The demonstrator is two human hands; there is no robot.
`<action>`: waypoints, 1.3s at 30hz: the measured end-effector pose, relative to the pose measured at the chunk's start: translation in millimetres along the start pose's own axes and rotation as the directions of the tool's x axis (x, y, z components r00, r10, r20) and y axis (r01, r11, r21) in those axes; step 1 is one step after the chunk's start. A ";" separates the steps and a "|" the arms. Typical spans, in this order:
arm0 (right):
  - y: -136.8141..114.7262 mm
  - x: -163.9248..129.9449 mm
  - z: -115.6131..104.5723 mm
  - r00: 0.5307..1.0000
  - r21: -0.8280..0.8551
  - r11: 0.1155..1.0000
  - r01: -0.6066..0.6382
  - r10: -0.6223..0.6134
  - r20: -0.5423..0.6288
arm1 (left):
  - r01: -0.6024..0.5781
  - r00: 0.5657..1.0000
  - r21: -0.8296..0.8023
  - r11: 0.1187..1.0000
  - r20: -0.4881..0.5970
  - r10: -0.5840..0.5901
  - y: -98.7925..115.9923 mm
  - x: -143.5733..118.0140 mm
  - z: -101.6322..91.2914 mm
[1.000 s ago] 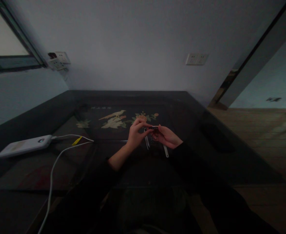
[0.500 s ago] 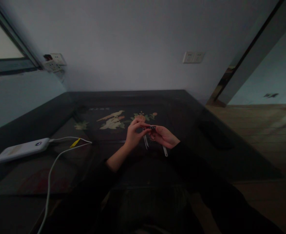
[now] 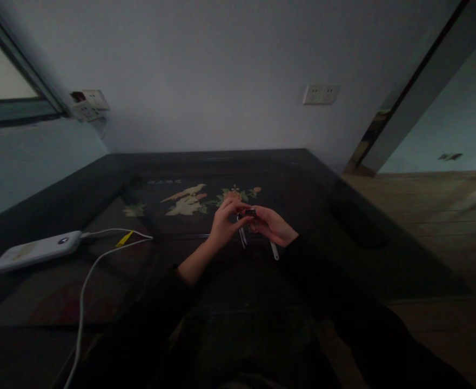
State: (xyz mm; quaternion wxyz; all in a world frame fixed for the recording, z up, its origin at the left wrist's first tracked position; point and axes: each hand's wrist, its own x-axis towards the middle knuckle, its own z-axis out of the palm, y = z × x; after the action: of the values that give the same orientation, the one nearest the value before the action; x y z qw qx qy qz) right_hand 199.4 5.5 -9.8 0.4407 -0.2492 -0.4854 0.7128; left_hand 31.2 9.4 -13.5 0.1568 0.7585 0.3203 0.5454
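Observation:
Over the dark tabletop, my left hand (image 3: pixel 222 220) and my right hand (image 3: pixel 276 225) meet at the fingertips. Between them they pinch a small dark object (image 3: pixel 250 212) with shiny light edges; its kind is too small and dim to make out. Thin whitish strips (image 3: pixel 243 236) hang below the left fingers. A pale flat strip with a hole near its end (image 3: pixel 274 250) sticks out under my right hand. Whether these strips belong to the dark object, I cannot tell. Fingers hide much of what is held.
On the left of the table (image 3: pixel 322 183) lies a white power bank (image 3: pixel 37 251), joined to a white cable (image 3: pixel 82 292) with a yellow tag (image 3: pixel 125 238). A dark flat item (image 3: pixel 359 223) rests at the right. Wall sockets (image 3: pixel 321 94) are set in the wall behind.
The dark object has turned slightly between my fingertips and looks shorter and thicker. My right fingers have shifted a little to the left; the strips hang about where they were.

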 end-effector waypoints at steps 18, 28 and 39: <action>4.2 5.6 -6.9 0.955 -0.380 0.919 0.109 -0.203 -0.216 | 0.342 0.639 0.731 0.590 0.279 -0.717 -5.8 -7.4 -3.0; 3.9 5.3 -7.6 0.957 -0.441 0.890 0.118 -0.221 -0.190 | 0.338 0.605 0.787 0.516 0.238 -0.760 -1.9 -4.1 1.5; 3.4 6.1 -8.0 0.944 -0.443 0.887 0.129 -0.247 -0.221 | 0.546 0.707 0.474 0.691 0.182 -0.683 -10.2 -1.0 -4.5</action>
State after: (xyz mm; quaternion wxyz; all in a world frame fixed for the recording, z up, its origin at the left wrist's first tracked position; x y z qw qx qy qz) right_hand 201.4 14.1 -15.7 0.5059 -0.3849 -0.5850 0.5036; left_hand 23.6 15.8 -18.6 0.2343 0.7018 0.6271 0.2434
